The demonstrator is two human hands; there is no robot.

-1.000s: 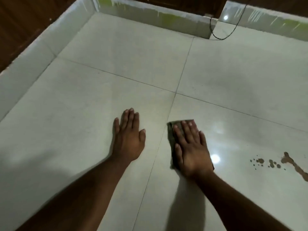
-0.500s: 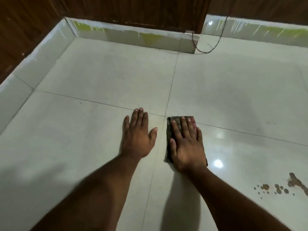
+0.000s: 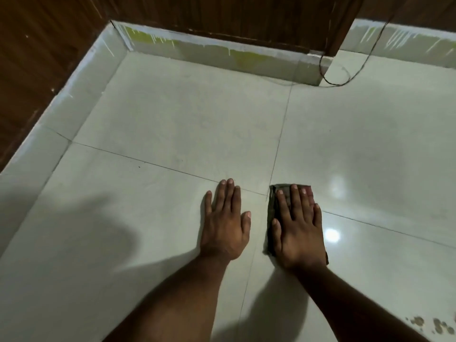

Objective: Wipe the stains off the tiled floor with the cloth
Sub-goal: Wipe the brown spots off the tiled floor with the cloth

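right hand (image 3: pixel 298 233) presses flat on the folded cloth (image 3: pixel 272 206), left hand (image 3: pixel 225 225) flat on the tiled floor (image 3: pixel 172 119); cloth looks soft and limp, best driven under the palm toward the stains (image 3: pixel 436 328).

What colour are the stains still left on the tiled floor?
Brown: small spots at the lower right of the head view, on the pale tiled floor.

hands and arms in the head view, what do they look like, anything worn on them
Both forearms are bare up to the bottom edge of the picture: no sleeves show. The left hand and the right hand wear no gloves, and no rings, watch or wristbands are visible. The fingernails are short and plain.
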